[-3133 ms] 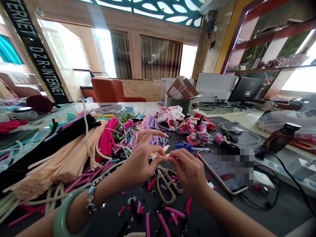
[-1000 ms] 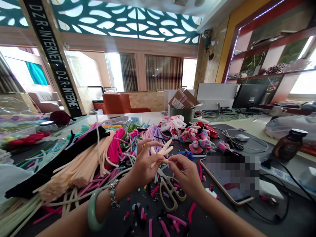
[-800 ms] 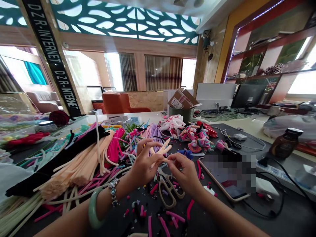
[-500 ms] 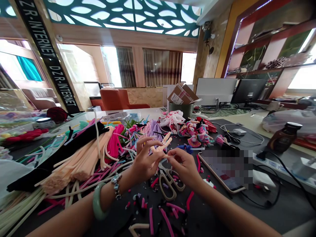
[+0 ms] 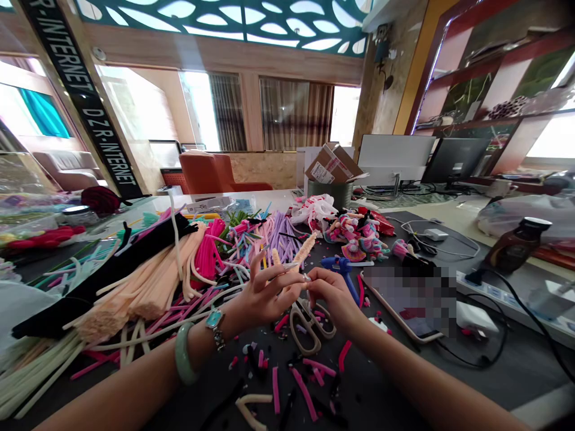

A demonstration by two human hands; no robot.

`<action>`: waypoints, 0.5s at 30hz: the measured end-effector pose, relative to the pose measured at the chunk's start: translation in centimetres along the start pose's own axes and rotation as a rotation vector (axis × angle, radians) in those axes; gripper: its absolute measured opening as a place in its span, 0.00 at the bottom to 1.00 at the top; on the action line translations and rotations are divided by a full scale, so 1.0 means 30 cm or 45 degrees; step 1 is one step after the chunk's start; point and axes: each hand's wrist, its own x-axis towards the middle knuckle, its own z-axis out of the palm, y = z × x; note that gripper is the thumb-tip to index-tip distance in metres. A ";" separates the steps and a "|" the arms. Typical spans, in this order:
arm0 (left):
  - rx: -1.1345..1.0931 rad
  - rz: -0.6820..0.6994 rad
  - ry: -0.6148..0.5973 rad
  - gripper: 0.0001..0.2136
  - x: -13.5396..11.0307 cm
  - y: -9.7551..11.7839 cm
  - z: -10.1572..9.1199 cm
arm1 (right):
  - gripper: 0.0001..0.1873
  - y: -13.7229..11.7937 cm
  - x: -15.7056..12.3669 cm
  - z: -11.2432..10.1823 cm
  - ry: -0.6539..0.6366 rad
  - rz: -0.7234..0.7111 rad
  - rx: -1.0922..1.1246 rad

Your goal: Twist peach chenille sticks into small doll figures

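where the scissors [image 5: 312, 326] peek out, only handles show — above, the left hand [image 5: 269, 294] pinches a peach fuzzy piece [image 5: 306, 250], base hidden. right hand [image 5: 335, 299] meets it, can't tell if gripping. way back, black sign [image 5: 77, 84] gets cut off.

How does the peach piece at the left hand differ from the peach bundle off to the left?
The peach piece is small and splits into separate prongs, while the peach bundle is a thick sheaf of long, mostly straight strands. The piece is raised at the left hand, prongs pointing up; the bundle lies flat, away from the fingers. Both share a similar peach colour and a fuzzy-looking surface.
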 end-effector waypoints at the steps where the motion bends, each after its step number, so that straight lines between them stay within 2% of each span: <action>1: 0.001 0.018 0.018 0.06 -0.003 0.000 0.005 | 0.04 0.003 0.001 0.000 -0.004 0.017 0.017; 7: -0.021 0.106 0.084 0.05 -0.014 0.003 0.022 | 0.03 0.005 0.000 0.004 0.003 0.118 0.109; 15: -0.024 0.099 -0.021 0.06 0.000 0.009 0.007 | 0.03 0.011 0.004 0.005 0.027 0.194 0.203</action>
